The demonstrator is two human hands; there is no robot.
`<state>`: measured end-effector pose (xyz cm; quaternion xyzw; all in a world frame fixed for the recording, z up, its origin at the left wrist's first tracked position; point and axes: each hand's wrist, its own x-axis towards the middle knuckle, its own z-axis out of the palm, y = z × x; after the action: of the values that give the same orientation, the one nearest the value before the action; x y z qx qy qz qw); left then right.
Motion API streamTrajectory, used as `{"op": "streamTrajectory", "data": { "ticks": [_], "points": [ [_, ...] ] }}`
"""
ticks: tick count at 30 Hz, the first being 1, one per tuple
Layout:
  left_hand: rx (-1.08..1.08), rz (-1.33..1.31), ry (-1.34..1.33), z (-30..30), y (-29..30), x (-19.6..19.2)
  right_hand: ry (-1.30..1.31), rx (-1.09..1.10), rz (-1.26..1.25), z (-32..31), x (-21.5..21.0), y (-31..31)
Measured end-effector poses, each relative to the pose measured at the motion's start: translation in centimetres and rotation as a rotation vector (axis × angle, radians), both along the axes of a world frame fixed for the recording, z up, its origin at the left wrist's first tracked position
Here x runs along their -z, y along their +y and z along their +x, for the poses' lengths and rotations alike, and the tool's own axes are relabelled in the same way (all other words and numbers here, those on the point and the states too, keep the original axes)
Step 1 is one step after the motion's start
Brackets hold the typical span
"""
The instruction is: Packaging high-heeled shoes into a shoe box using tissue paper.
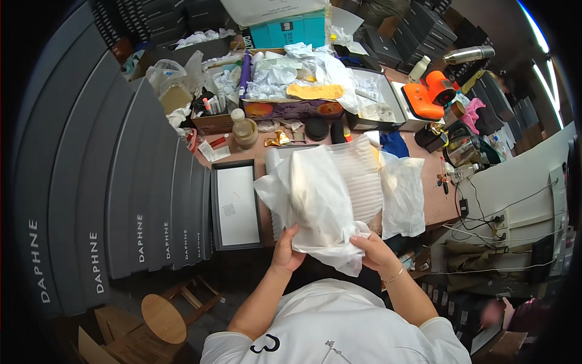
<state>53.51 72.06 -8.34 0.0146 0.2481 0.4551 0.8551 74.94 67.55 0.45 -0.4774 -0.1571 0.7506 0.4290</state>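
Note:
A thin white bag (321,200), with a long pale thing showing through it, is spread in front of me above the table; what is inside cannot be made out clearly. My left hand (287,250) pinches its lower left edge, thumb up. At the lower right corner, the gathered material is gripped by the thumb and fingers of my right hand (377,251). Beneath and behind the bag lies a ribbed white packing sheet (362,182). A second white bag (402,197) rests to its right. Left of my hands sits a dark box tray (255,224) with a white inside.
Tall stacks of dark grey shoeboxes (127,194) line the left. Behind the work area stand a carton (291,109) heaped with crumpled paper, a pump bottle (244,130) and an orange tool (424,100). Cables (503,236) hang at right; a wooden stool (163,318) stands lower left.

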Motion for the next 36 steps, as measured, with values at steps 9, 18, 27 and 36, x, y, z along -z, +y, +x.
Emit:
{"op": "streamTrajectory", "data": {
  "ticks": [9, 18, 27, 36],
  "points": [
    [-0.111, -0.046, -0.160, 0.2, 4.1, -0.4, -0.437, -0.309, 0.323, 2.3, -5.5, 2.7],
    [0.050, -0.248, 0.012, 2.2, 0.4, 0.6, -1.384, -0.366, 1.003, 0.4, -8.7, 9.1],
    [0.119, -0.144, 0.112, 0.4, -2.4, 3.6, -1.425, -1.062, 0.683, -5.4, -4.4, 5.9],
    [0.076, 1.067, 1.392, -0.3, -3.1, -2.0, -0.793, -0.397, 0.678, -4.0, 9.4, 2.6]
  ]
}}
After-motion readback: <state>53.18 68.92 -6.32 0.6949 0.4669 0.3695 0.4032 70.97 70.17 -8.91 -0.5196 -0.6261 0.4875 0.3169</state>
